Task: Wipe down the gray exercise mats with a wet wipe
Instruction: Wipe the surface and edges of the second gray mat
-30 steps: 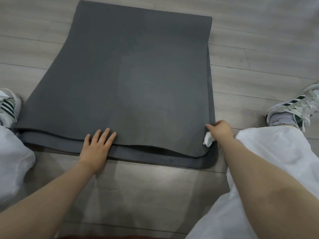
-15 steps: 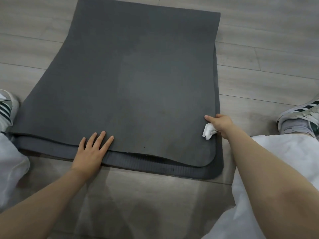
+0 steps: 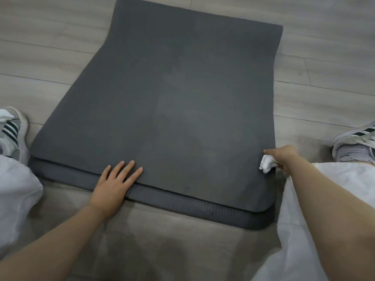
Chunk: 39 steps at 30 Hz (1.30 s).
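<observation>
Two gray mats lie stacked on the wood floor, the lower mat peeking out under the top mat along the near edge. Left hand presses flat, fingers straight, on that near edge. Right hand pinches a balled wet wipe at the top mat's right edge. Wiping hard could likely slide or buckle the top mat if the left hand lifts. No readable writing; the striped sneakers show no legible brand.

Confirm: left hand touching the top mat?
Touching. Head view shows the left hand lying flat, fingers straight, on the top mat's near edge.
</observation>
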Tool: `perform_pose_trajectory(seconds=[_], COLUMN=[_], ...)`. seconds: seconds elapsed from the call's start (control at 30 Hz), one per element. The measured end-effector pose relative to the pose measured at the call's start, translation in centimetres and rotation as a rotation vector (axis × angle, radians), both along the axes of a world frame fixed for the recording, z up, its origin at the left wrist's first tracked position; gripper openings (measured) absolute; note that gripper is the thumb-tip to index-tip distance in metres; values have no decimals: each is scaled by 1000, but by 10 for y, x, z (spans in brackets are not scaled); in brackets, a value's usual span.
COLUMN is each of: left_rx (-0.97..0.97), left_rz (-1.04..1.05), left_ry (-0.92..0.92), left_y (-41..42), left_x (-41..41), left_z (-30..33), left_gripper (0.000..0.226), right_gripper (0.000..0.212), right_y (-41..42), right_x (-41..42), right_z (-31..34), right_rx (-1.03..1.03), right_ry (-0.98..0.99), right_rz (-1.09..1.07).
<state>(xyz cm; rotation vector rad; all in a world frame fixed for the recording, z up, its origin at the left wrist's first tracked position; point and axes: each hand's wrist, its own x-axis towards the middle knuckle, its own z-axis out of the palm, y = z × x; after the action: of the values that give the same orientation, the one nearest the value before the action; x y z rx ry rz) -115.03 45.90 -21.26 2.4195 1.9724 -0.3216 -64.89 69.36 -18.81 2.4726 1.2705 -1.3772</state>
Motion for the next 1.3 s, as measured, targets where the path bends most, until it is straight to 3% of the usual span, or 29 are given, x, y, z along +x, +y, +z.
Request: perform_pose_trajectory(seconds=[0.13, 0.3, 0.4, 0.57, 0.63, 0.7, 0.77, 0.8, 0.87, 0.97, 1.1, 1.2, 1.3], left_rx=[-92, -120, -28, 176, 274, 308, 308, 300, 183, -209, -549, -701, -697], left_rz=[-47, -241, -376, -488, -559, -590, -586, -574, -516, -362, -196, -144, -39], left_ry=[39, 119, 117, 99, 125, 159, 186, 208, 294, 524, 442, 332, 140], left_y=[5, 31, 53, 133, 161, 171, 163, 154, 125, 83, 63, 62, 79], left_x=[-4, -24, -30, -18, -13, -25, -54, -71, -99, -119, -122, -138, -139], left_z=[6, 24, 47, 111, 138, 157, 161, 158, 141, 108, 96, 92, 94], left_gripper=[113, 99, 64, 39, 41, 44, 44, 44, 49, 64, 79, 93, 73], right_gripper=[26, 50, 51, 40, 12, 18, 31, 32, 53, 55, 50, 45, 39], right_y=[-13, -23, -37, -63, -72, -86, -98, -107, -124, -144, -115, -93, -76], right_x=[-23, -13, 0, 11, 5, -5, -32, -48, -72, -102, -114, -134, -162], right_z=[30, 43, 56, 50, 51, 47, 49, 42, 25, 26, 78, 99, 98], right_rx=[81, -88, -114, -80, -78, -150, -221, -293, -397, -484, -509, -298, 88], right_ry=[43, 206, 269, 321, 253, 259, 395, 514, 525, 340, -99, -15, 146], right_rz=[-31, 44, 63, -41, -65, -94, 24, 228, 393, 388, 747, 691, 440])
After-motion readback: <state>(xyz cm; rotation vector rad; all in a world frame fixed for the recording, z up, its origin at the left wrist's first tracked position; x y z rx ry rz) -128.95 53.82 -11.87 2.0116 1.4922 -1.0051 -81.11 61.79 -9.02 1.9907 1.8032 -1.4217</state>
